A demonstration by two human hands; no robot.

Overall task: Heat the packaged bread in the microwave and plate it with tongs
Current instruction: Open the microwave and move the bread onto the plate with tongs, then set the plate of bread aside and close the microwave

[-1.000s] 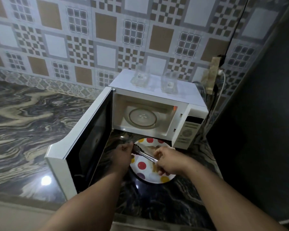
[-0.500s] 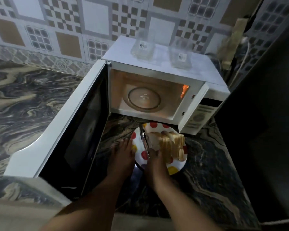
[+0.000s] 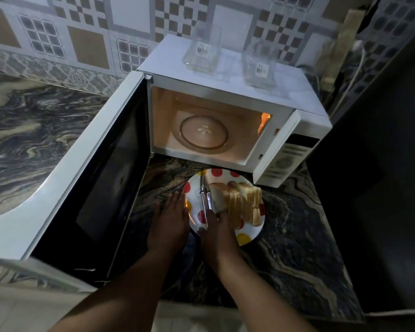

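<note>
Bread slices (image 3: 237,202) fanned on spotted plate (image 3: 246,237) before open microwave (image 3: 225,97) — tongs (image 3: 206,200) gripped in right hand (image 3: 217,233), left hand (image 3: 169,222) flat-fingered, steadying rim.

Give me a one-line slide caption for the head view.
Bread slices and tongs lie on the dotted plate before the open microwave, both hands at it.

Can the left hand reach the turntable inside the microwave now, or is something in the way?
Probably yes. The left hand lies flat on the counter beside the plate, holding nothing. The microwave door stands wide open, and the turntable is bare; nothing blocks the way.
</note>
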